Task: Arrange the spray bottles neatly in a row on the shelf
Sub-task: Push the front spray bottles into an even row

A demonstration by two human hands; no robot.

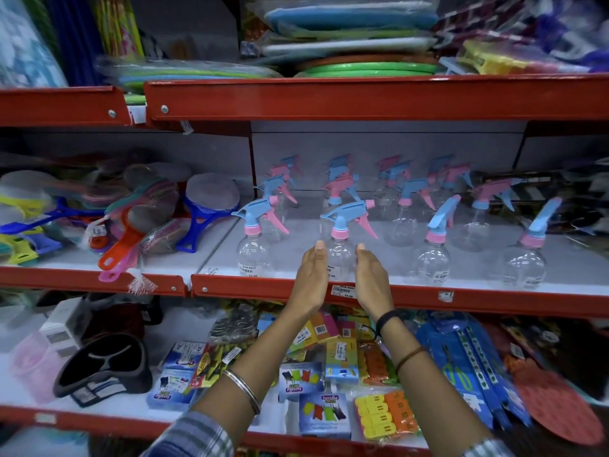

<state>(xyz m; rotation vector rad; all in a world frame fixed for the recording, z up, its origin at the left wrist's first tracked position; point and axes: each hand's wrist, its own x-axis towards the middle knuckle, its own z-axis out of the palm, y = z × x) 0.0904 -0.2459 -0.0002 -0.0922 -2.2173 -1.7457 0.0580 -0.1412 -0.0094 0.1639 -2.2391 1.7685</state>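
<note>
Several clear spray bottles with blue and pink trigger heads stand on the white middle shelf (389, 225), in rows running front to back. One front-row bottle (340, 245) stands between my two hands. My left hand (311, 278) is flat and upright at its left side. At its right side my right hand (372, 278) is held flat the same way. Whether the palms touch the bottle, I cannot tell. Other front bottles stand at the left (252, 249), at the right (434, 255) and further right (525, 258).
Red shelf rails (461, 296) edge each level. Coloured strainers and scrubbers (131, 219) fill the shelf section to the left. Packets of clothes pegs (329, 384) lie on the shelf below. Stacked mats (356, 51) lie on the shelf above.
</note>
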